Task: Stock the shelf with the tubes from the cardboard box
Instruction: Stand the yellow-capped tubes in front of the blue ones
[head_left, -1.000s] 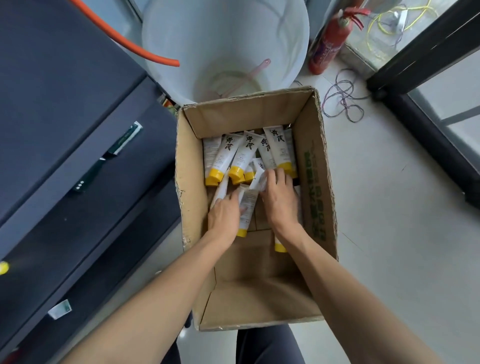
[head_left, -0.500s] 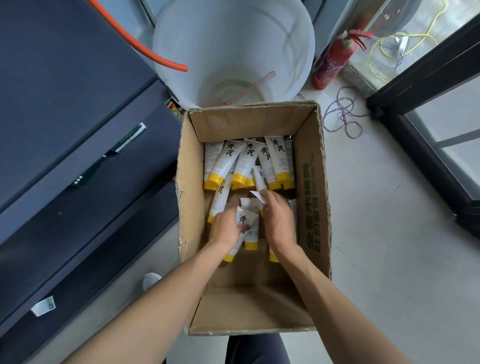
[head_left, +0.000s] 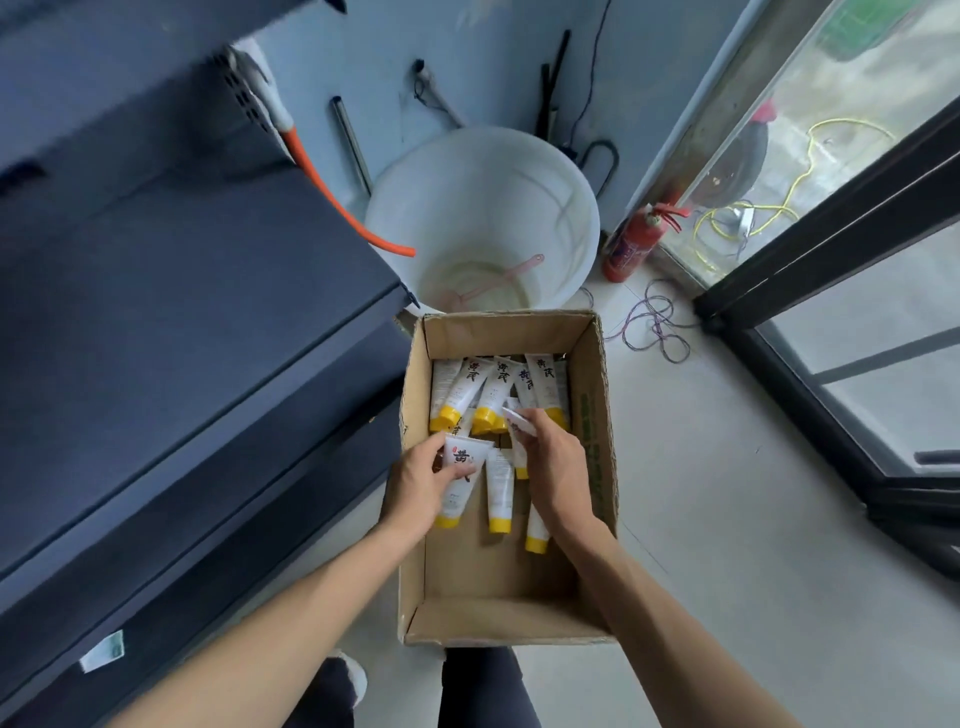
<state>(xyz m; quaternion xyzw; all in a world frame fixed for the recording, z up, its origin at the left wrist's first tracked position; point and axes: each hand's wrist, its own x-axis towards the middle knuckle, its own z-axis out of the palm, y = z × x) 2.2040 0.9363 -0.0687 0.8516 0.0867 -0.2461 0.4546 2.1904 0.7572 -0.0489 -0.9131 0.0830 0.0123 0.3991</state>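
An open cardboard box (head_left: 597, 457) stands on the floor in front of me, holding several white tubes with yellow caps (head_left: 470, 395). Both my hands are inside it. My left hand (head_left: 418, 486) grips one tube with black characters (head_left: 461, 467), cap pointing toward me. My right hand (head_left: 556, 467) holds another tube by its flat end (head_left: 519, 421). One more tube (head_left: 500, 493) lies loose between the hands. The dark shelf unit (head_left: 182, 364) runs along my left.
A large white bucket (head_left: 571, 197) with a pink ladle inside stands behind the box, an orange hose (head_left: 337, 202) hanging into it. A red fire extinguisher (head_left: 631, 244) and loose wires (head_left: 652, 322) lie to the right, near a black-framed glass door (head_left: 831, 312).
The camera has tilted up, showing more wall and bucket. Both hands have lifted tubes from the pile; the left hand's tube now faces up with its label showing.
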